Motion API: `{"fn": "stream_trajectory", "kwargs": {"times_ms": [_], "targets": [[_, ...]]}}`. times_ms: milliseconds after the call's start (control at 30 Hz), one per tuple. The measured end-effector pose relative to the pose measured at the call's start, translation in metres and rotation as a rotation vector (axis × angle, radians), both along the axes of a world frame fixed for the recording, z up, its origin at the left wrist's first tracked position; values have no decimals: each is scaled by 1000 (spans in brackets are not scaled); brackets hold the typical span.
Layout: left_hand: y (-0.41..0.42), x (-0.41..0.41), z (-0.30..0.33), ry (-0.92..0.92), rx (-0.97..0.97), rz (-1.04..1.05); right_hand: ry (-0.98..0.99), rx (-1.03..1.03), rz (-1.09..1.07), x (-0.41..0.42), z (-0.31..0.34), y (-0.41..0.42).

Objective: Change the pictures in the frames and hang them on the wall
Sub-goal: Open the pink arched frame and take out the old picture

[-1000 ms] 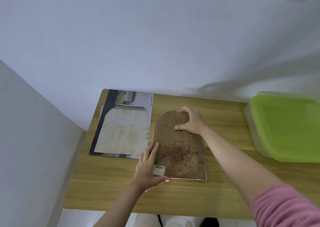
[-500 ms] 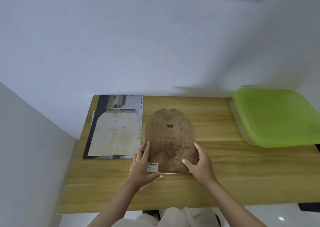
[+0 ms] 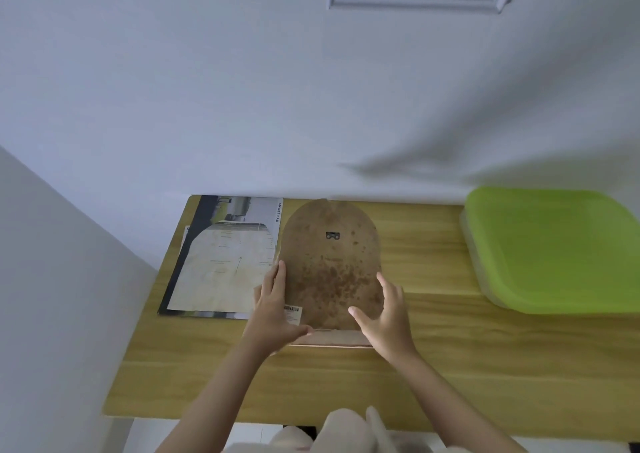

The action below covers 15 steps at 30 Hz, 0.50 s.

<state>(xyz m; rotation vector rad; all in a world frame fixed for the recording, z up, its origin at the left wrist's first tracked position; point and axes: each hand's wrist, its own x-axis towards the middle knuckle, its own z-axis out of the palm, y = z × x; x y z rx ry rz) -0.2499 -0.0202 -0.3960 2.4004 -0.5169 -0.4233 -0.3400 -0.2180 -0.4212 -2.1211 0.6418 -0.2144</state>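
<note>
Right hand (image 3: 388,317) has come off the arch top down to the frame's (image 3: 332,269) lower right edge; left hand (image 3: 275,309) stays on the lower left. Both grip it, fingers along edges. I read the frame, back up on the table (image 3: 433,366), as lifting next. Prints (image 3: 225,262) lie beside.

My frame's backing board (image 3: 330,265) looks matt, speckled brown fibreboard with a small metal hanger (image 3: 332,235); wood-grain tabletop (image 3: 433,366), smooth green plastic lid (image 3: 554,248), paper prints (image 3: 225,265).
</note>
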Motion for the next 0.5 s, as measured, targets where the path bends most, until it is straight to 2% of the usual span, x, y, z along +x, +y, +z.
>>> {"fn": "stream_trajectory", "kwargs": {"times_ms": [367, 500], "targets": [[-138, -48, 9, 121, 42, 10, 101, -28, -67, -48, 12, -118], [-176, -67, -1, 156, 80, 22, 152, -71, -9, -66, -3, -154]]}}
